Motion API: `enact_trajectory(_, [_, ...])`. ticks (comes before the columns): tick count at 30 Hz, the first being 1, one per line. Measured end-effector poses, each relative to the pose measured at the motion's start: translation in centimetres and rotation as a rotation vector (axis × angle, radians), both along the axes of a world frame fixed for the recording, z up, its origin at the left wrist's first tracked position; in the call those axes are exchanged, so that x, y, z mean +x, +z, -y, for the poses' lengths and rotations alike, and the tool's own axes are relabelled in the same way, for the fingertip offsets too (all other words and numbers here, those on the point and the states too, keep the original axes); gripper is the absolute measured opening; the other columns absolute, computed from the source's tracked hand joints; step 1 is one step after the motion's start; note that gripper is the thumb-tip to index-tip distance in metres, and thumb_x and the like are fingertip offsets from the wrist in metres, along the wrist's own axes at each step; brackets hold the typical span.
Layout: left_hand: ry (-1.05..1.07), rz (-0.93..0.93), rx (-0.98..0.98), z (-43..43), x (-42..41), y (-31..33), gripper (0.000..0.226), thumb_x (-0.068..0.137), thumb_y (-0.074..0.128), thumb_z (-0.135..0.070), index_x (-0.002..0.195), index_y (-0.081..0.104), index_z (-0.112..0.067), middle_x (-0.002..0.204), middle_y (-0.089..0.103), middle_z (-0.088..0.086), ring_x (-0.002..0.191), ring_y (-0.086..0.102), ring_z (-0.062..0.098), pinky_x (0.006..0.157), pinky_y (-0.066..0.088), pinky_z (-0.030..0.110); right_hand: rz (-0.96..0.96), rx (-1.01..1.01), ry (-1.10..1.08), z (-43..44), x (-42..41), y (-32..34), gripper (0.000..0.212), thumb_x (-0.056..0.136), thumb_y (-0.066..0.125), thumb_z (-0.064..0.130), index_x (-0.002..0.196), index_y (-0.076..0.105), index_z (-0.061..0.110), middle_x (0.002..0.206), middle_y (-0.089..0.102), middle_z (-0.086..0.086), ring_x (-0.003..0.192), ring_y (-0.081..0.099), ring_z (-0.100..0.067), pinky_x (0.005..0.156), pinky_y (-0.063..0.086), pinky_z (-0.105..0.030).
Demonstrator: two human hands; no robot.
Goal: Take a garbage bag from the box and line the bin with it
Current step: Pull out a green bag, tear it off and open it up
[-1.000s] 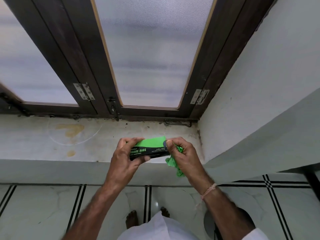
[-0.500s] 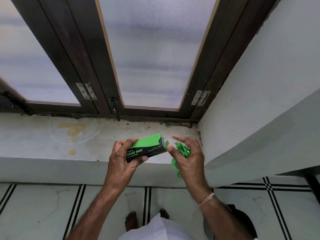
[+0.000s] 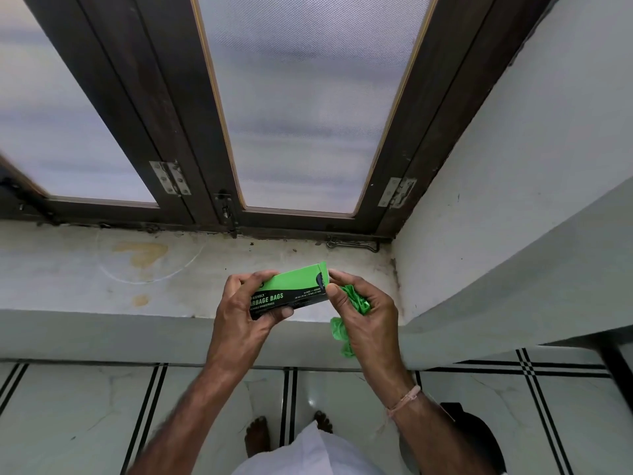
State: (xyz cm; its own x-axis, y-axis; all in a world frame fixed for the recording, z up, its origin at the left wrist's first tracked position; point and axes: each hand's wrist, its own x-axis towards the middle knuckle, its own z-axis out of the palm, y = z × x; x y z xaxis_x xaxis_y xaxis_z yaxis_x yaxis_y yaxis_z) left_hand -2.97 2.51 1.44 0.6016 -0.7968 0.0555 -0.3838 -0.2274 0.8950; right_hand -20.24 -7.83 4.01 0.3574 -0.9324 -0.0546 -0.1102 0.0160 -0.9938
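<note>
Head view: left hand [image 3: 245, 313] was wrapped around the left end of a green-and-black cardboard garbage bag box [image 3: 291, 292], grip closed on it, thumb on the printed front, fingers over the top. Box was held level in the air above the stained white window sill [image 3: 102, 269], not resting on it. Flap at the box's right end stood open. Right hand [image 3: 368, 320] sat just beside that open end, thumb and forefinger touching the flap edge, remaining fingers curled shut on a crumpled green plastic garbage bag [image 3: 356, 299]; a tail of the bag hung below the palm. Dark round bin [image 3: 479, 437] stood on the tiled floor [image 3: 68, 406] at lower right, mostly hidden behind the right forearm; couldn't tell if it was lined.
</note>
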Motion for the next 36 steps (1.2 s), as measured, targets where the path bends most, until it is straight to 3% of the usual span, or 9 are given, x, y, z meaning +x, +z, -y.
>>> enact_trajectory(3, [-0.002, 0.005, 0.003, 0.0, 0.1, 0.0, 0.059, 0.077, 0.087, -0.029, 0.132, 0.064, -0.031, 0.118, 0.051, -0.005, 0.113, 0.054, -0.003, 0.09, 0.052, 0.013, -0.004, -0.004, -0.007, 0.0, 0.1, -0.1, 0.025, 0.09, 0.076, 0.027, 0.115, 0.079, 0.025, 0.11, 0.078, 0.016, 0.109, 0.07, -0.001, 0.093, 0.061, -0.033])
enact_trajectory(9, [-0.014, 0.019, 0.009, 0.0, 0.5, -0.2, 0.059, 0.077, 0.088, -0.023, 0.13, 0.064, -0.034, 0.118, 0.051, -0.006, 0.115, 0.054, -0.002, 0.093, 0.053, 0.021, -0.048, -0.034, 0.028, 0.1, 0.2, -0.3, 0.023, 0.093, 0.074, 0.026, 0.116, 0.078, 0.026, 0.113, 0.077, 0.013, 0.11, 0.069, -0.004, 0.089, 0.062, -0.04])
enact_trajectory(15, [-0.058, 0.106, 0.035, 0.3, 1.2, 0.2, 0.059, 0.076, 0.089, -0.022, 0.13, 0.065, -0.03, 0.12, 0.052, -0.005, 0.111, 0.054, -0.001, 0.089, 0.045, 0.009, -0.06, 0.001, 0.081, 0.7, 0.3, -0.5, 0.037, 0.093, 0.073, 0.026, 0.129, 0.07, 0.037, 0.109, 0.072, 0.021, 0.109, 0.067, -0.006, 0.087, 0.063, -0.036])
enact_trajectory(19, [-0.071, 0.118, 0.044, 0.5, 1.2, -0.2, 0.058, 0.076, 0.089, -0.022, 0.128, 0.066, -0.03, 0.119, 0.053, -0.004, 0.109, 0.057, 0.006, 0.086, 0.043, 0.002, -0.067, -0.024, 0.088, 0.7, 0.4, -1.4, 0.031, 0.095, 0.072, 0.024, 0.126, 0.074, 0.029, 0.118, 0.072, 0.014, 0.116, 0.065, -0.006, 0.092, 0.061, -0.044])
enact_trajectory(25, [-0.024, 0.131, 0.069, 1.0, 1.0, -1.6, 0.058, 0.077, 0.089, -0.022, 0.13, 0.066, -0.028, 0.118, 0.052, -0.002, 0.107, 0.059, 0.013, 0.086, 0.048, 0.013, -0.14, -0.123, 0.133, 0.4, 0.9, -3.0, 0.041, 0.093, 0.074, 0.021, 0.134, 0.068, 0.02, 0.119, 0.071, 0.005, 0.114, 0.065, -0.006, 0.095, 0.053, -0.018])
enact_trajectory(28, [-0.014, 0.202, 0.124, 2.2, 1.7, -2.9, 0.058, 0.077, 0.088, -0.024, 0.131, 0.066, -0.027, 0.119, 0.052, 0.001, 0.105, 0.06, 0.018, 0.085, 0.05, 0.02, -0.185, -0.007, 0.119, 1.2, 1.3, -3.4, 0.034, 0.092, 0.076, 0.026, 0.126, 0.073, 0.024, 0.12, 0.073, 0.006, 0.109, 0.067, -0.002, 0.086, 0.057, -0.017])
enact_trajectory(31, [-0.057, 0.3, 0.211, 4.1, 3.1, -4.7, 0.061, 0.078, 0.087, -0.031, 0.135, 0.064, -0.026, 0.121, 0.055, 0.004, 0.107, 0.061, 0.024, 0.091, 0.056, 0.037, -0.275, 0.183, 0.011, 2.3, 2.0, -3.5, 0.022, 0.093, 0.073, 0.036, 0.113, 0.075, 0.027, 0.108, 0.074, -0.001, 0.083, 0.072, -0.013, 0.063, 0.064, -0.033])
enact_trajectory(33, [-0.077, 0.398, 0.248, 5.3, 3.7, -5.8, 0.062, 0.078, 0.085, -0.038, 0.136, 0.064, -0.027, 0.119, 0.057, 0.005, 0.107, 0.061, 0.028, 0.093, 0.054, 0.046, -0.348, 0.187, -0.013, 2.9, 2.4, -3.6, 0.022, 0.094, 0.072, 0.039, 0.108, 0.073, 0.023, 0.099, 0.075, -0.002, 0.076, 0.07, -0.016, 0.054, 0.059, -0.027])
enact_trajectory(36, [-0.098, 0.46, 0.275, 6.3, 4.2, -6.1, 0.064, 0.077, 0.084, -0.041, 0.137, 0.063, -0.029, 0.117, 0.059, 0.005, 0.109, 0.058, 0.029, 0.093, 0.049, 0.047, -0.373, 0.181, 0.005, 3.2, 3.0, -3.7, 0.019, 0.095, 0.07, 0.037, 0.1, 0.072, 0.019, 0.089, 0.075, -0.001, 0.063, 0.065, -0.009, 0.048, 0.052, -0.023])
